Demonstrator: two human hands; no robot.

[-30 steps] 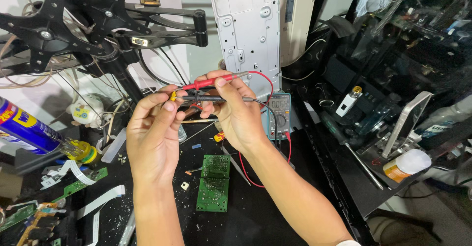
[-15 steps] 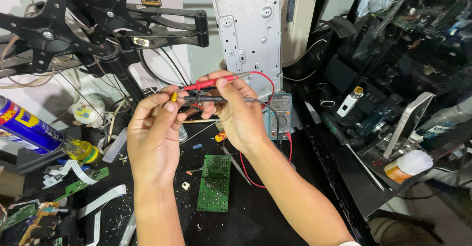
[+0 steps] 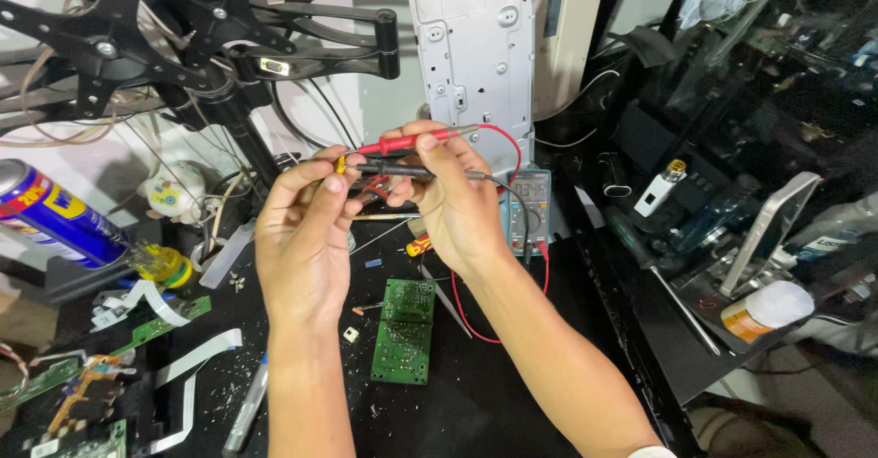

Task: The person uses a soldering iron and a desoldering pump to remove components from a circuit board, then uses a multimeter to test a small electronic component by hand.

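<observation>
My right hand [image 3: 453, 197] grips two multimeter probes, a red probe [image 3: 412, 140] on top and a black probe [image 3: 430, 173] below it, both pointing left. My left hand [image 3: 306, 229] is raised beside it, its thumb and fingers pinched on a small yellowish part [image 3: 340, 163] that the probe tips meet. Red and black leads run from the probes to a grey-green multimeter [image 3: 530, 211] lying just right of my right hand. A green circuit board [image 3: 403, 330] lies on the black bench below both hands.
A black monitor-mount arm [image 3: 183, 46] and a white metal panel [image 3: 476, 46] stand behind. A blue and yellow spray can [image 3: 55, 220] lies at left. Ribbon cables, circuit boards and a small screwdriver [image 3: 419, 246] litter the bench. Dark equipment and an orange-capped white bottle [image 3: 766, 310] sit at right.
Both hands stay together in nearly the same place, shifting only slightly; the probes remain held against the small part.
</observation>
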